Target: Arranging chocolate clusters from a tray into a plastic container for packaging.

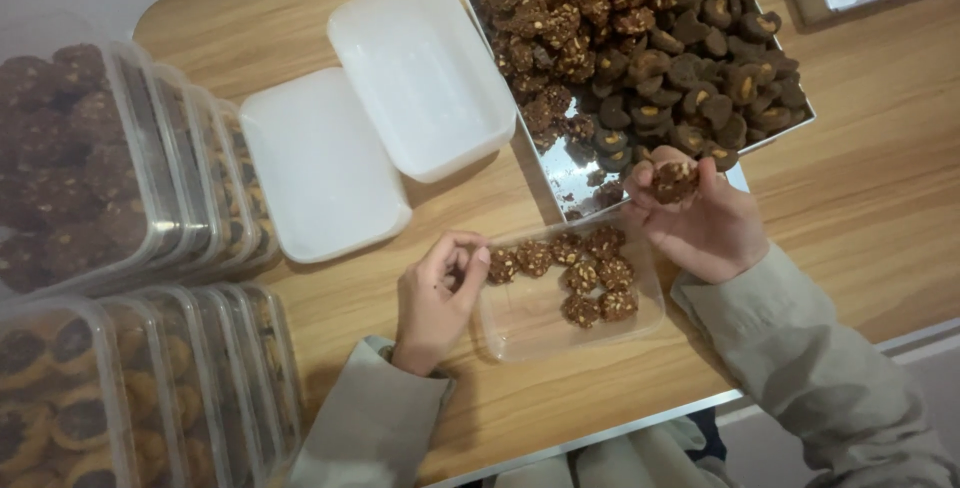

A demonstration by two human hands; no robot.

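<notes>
I work at a wooden table (860, 198), its grain running left to right, the near edge cutting slantwise across the bottom of my view. Past that edge lies a strip of pale floor at the lower right. At the far left corner the tabletop rounds off against a pale wall.

My left hand (438, 293) rests on the wood just beside the tub (570, 293), fingers curled loosely, tips touching the tub's left rim; it grips nothing. The tub is clear plastic, shallow, lidless, near the front edge between my hands, with cookies (575, 268) in its far half and its near half bare. My right hand (700, 223) is raised over the tub's right far corner, fingers pinched around one cookie (675, 180), dark brown with nut bits.

Just behind the tub sits a metal tray (560, 173), heaped with more dark cookies; its near corner is bare metal with crumbs. Two white lids (420, 73) lie flat to the tray's left, one overlapping the other. Along the left side stand rows of filled tubs (120, 168), packed close, taking that whole flank.

Open wood remains to the right of the tray and my right hand, and in a narrow band in front of the tub.
</notes>
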